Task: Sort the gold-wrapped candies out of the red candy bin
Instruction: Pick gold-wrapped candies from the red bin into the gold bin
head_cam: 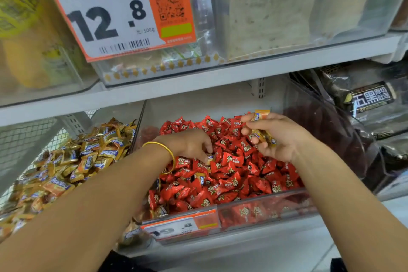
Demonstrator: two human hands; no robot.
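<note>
Your left hand point(187, 142) pinches a gold candy point(210, 158) in the middle of the red bin point(265, 210); your right hand point(281, 137) grips several gold candies point(263, 137) near its right wall.

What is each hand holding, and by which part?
Right hand grips several gold-wrapped candies by their bodies, between palm and curled fingers; left hand pinches one gold-wrapped candy at its edge.

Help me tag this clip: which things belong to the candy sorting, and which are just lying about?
Job: clear bin of red-wrapped candies; gold-wrapped candies in right hand; gold-wrapped candy pinched by left hand; neighbouring gold-wrapped candy pile.
Lying about: orange-and-white price tag; dark plastic bags.
</note>
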